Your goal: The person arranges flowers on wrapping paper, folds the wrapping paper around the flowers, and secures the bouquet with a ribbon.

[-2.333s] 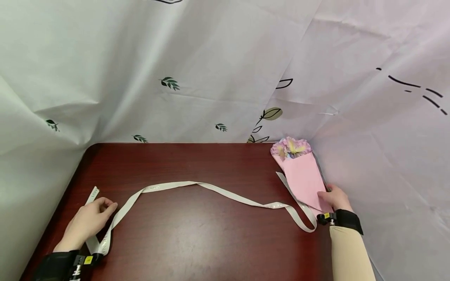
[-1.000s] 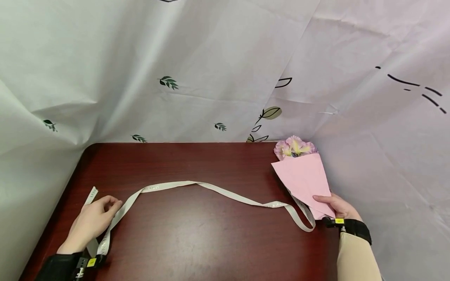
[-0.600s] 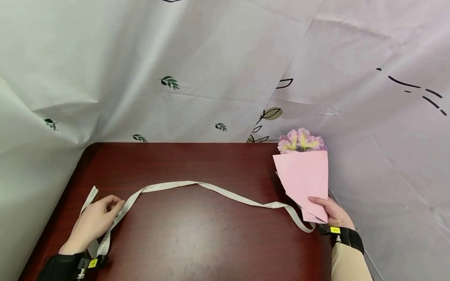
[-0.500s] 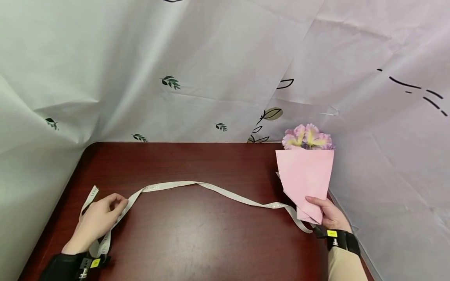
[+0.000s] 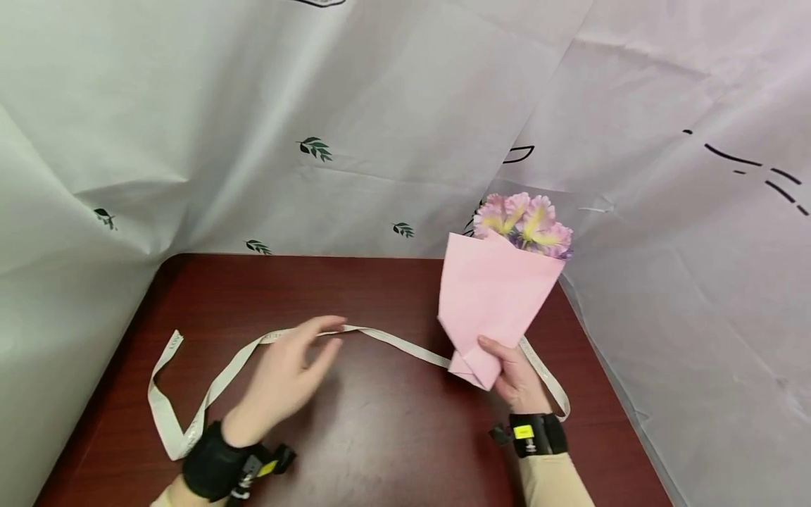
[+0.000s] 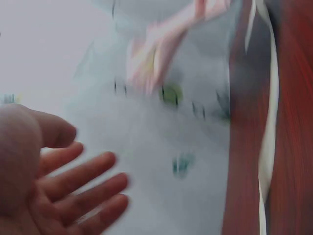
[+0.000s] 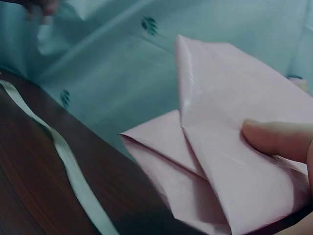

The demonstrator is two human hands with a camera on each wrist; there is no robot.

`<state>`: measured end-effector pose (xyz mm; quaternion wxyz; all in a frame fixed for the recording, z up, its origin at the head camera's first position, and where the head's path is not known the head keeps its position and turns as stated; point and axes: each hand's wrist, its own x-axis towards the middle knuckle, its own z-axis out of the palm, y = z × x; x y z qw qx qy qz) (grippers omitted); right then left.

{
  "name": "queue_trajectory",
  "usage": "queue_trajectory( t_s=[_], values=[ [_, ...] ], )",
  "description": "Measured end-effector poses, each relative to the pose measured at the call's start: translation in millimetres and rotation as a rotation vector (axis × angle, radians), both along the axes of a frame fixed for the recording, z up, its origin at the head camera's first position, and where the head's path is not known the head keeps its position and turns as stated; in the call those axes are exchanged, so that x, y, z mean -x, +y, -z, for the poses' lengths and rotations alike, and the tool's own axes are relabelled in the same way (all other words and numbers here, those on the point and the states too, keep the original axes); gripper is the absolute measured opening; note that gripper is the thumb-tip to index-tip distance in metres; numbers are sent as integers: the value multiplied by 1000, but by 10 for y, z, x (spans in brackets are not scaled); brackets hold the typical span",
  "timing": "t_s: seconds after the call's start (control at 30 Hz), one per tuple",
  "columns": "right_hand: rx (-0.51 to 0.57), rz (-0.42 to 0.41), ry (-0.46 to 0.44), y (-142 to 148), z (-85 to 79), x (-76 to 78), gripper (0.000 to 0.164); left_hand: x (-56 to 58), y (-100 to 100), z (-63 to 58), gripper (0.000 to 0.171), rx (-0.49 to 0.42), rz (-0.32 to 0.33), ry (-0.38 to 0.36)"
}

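In the head view my right hand [image 5: 516, 377] grips the lower part of a bouquet [image 5: 497, 296], pink and yellow flowers wrapped in pink paper. The bouquet is raised above the table and tilts a little to the right. Its wrapper [image 7: 220, 98] fills much of the right wrist view, my thumb lying across the front. My left hand [image 5: 288, 373] hovers over the table with fingers apart and nothing in it; the left wrist view shows its spread fingers [image 6: 88, 176]. Beneath both hands runs a long white printed ribbon [image 5: 405, 345], partly hidden by the left hand and the bouquet.
A dark red-brown wooden table [image 5: 380, 436] lies under everything. Pale cloth [image 5: 253, 127] with leaf prints hangs behind it and along both sides. The ribbon's left end [image 5: 167, 352] curls near the left edge, and its right part [image 5: 548, 380] loops near the right wrist.
My right hand picked the bouquet up from the right side, turned it more upright and carried it leftward toward the middle. My left hand left the ribbon's left end, moving right and opening.
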<state>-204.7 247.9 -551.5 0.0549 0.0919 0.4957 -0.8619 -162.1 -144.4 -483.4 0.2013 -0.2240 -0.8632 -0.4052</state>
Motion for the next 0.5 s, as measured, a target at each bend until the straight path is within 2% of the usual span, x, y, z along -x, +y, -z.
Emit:
queue_trajectory(
  t_s=[0.13, 0.2, 0.23, 0.33, 0.5],
  values=[
    [1, 27, 39, -526, 15, 23, 26, 36, 511, 2, 43, 66, 209, 162],
    [8, 19, 61, -745, 16, 22, 26, 70, 713, 37, 49, 125, 293, 177],
    [15, 20, 72, -834, 17, 17, 27, 89, 787, 61, 51, 154, 303, 180],
    [44, 2, 107, -1045, 16, -11, 33, 154, 934, 148, 57, 232, 274, 163],
    [86, -35, 140, -1229, 1, -59, 38, 251, 1036, 271, 63, 319, 143, 115]
  ],
)
